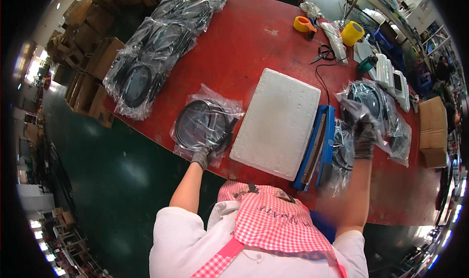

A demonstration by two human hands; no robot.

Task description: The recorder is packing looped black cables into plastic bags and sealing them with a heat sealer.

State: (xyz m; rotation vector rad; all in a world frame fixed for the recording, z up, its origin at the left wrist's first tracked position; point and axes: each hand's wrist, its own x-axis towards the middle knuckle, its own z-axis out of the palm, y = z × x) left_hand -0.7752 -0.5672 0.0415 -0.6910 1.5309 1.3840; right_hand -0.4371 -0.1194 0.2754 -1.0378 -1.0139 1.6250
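My left hand (202, 157), in a dark glove, grips the near edge of a clear plastic bag (195, 124). Inside that bag lies a coiled black cable, flat on the red table left of a white foam board (278, 121). At the right, my gloved right hand (364, 137) is closed on the edge of another clear plastic bag (355, 109), above a pile of bagged black coils (370, 96). Its fingertips are partly hidden. Between the board and my right arm lies a long blue bag sealer (314, 148).
Several bagged coils (156, 48) run along the table's left edge. Orange tape (302, 24), scissors (323, 53) and a yellow roll (352, 33) are at the back right. Beyond the pile is a cardboard box (433, 131). A thin black cord (317, 75) crosses the red table (259, 33).
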